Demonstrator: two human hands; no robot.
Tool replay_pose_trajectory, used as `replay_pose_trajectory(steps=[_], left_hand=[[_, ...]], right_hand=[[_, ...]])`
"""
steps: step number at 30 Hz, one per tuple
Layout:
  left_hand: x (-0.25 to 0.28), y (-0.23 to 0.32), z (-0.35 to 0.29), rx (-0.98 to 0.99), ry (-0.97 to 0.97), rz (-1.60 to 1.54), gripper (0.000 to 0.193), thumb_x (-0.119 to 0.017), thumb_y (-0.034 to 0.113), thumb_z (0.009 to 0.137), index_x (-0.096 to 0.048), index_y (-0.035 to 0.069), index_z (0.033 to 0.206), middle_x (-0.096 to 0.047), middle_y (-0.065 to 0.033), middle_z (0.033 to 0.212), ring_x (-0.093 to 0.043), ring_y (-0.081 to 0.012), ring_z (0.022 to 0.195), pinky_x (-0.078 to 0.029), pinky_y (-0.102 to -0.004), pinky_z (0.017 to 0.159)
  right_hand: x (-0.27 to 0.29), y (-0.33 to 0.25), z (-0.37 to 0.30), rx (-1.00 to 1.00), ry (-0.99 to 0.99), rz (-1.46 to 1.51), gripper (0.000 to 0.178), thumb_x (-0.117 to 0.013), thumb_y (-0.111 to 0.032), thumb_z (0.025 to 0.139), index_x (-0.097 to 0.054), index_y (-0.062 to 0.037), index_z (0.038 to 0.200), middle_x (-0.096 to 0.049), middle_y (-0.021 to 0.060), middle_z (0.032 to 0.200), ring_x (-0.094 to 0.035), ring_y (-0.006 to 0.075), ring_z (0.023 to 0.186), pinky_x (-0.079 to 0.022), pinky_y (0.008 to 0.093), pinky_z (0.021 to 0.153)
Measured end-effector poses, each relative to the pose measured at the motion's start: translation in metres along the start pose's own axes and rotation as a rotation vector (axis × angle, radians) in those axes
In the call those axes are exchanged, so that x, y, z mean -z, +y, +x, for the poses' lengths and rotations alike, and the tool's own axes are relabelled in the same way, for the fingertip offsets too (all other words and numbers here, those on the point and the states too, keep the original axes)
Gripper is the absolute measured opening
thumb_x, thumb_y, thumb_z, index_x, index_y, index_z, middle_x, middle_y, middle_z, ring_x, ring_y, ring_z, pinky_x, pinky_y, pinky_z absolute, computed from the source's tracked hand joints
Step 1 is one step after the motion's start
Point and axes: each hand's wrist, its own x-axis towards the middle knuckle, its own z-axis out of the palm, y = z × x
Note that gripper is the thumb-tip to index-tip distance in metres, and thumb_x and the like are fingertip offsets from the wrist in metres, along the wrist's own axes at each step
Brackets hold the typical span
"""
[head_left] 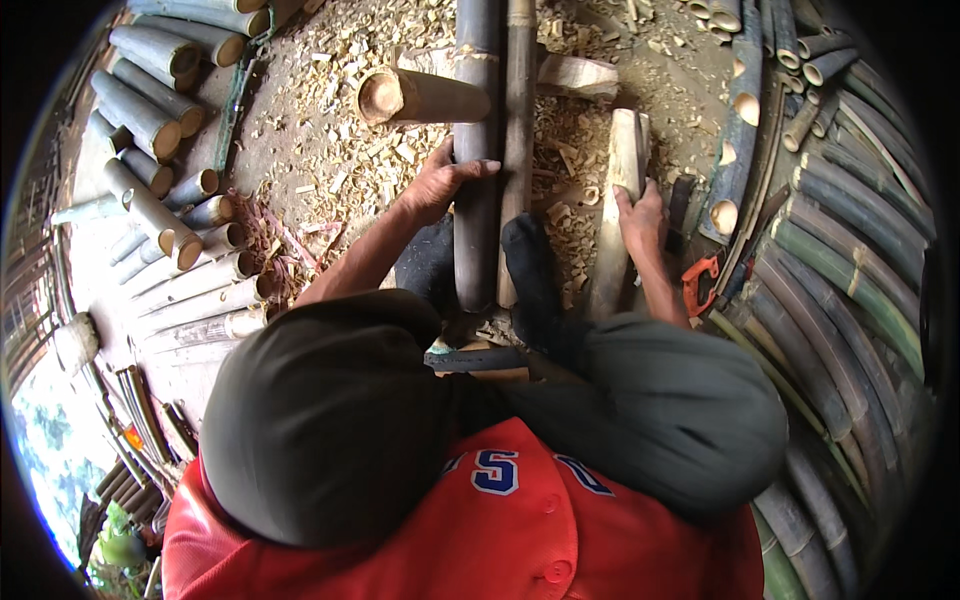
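I am seated, looking down past my red shirt and dark trousers. My left hand (443, 180) grips a long dark bamboo pole (476, 100) that runs away from me between my dark-socked feet. A thinner pale split strip (518, 110) lies against the pole's right side. My right hand (641, 215) is closed around a short pale wooden club (622, 160) held upright to the right of the pole. A short hollow bamboo section (415, 96) lies across the ground to the left of the pole.
Wood chips (330, 120) cover the ground. Cut bamboo tubes (150, 120) are stacked at the left. Long green bamboo poles (850, 270) lie at the right. An orange-handled saw (700, 283) lies by my right forearm. A dark blade (480, 358) lies near my knees.
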Motion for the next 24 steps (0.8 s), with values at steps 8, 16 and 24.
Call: replay_pose_trajectory(steps=[8, 16, 24], left_hand=[[-0.006, -0.006, 0.01, 0.003, 0.029, 0.011, 0.062, -0.087, 0.017, 0.085, -0.053, 0.005, 0.137, -0.069, -0.0096, 0.118, -0.068, -0.0216, 0.106, -0.058, -0.04, 0.092], [0.037, -0.023, 0.018, -0.095, 0.01, -0.04, 0.104, -0.088, 0.018, 0.083, -0.02, -0.011, 0.156, -0.067, -0.0196, 0.125, -0.069, -0.028, 0.11, -0.059, -0.0458, 0.095], [0.014, -0.021, 0.019, -0.032, 0.067, 0.037, 0.118, -0.092, 0.019, 0.076, -0.013, -0.012, 0.158, -0.05, -0.027, 0.145, -0.053, -0.0333, 0.134, -0.047, -0.0432, 0.111]], right_hand=[[-0.012, 0.032, 0.019, 0.06, 0.037, 0.037, 0.05, -0.072, -0.037, 0.095, -0.055, -0.001, 0.124, -0.072, 0.0282, 0.108, -0.07, 0.0483, 0.103, -0.054, 0.0555, 0.09], [-0.016, 0.008, 0.013, 0.127, 0.052, -0.054, 0.051, -0.071, -0.035, 0.095, -0.054, 0.0007, 0.127, -0.072, 0.0293, 0.11, -0.07, 0.0488, 0.104, -0.055, 0.0555, 0.09], [0.01, -0.011, -0.006, -0.003, -0.038, -0.019, 0.047, -0.07, -0.033, 0.096, -0.051, -0.0008, 0.124, -0.071, 0.0297, 0.102, -0.07, 0.0502, 0.097, -0.055, 0.0559, 0.084]])
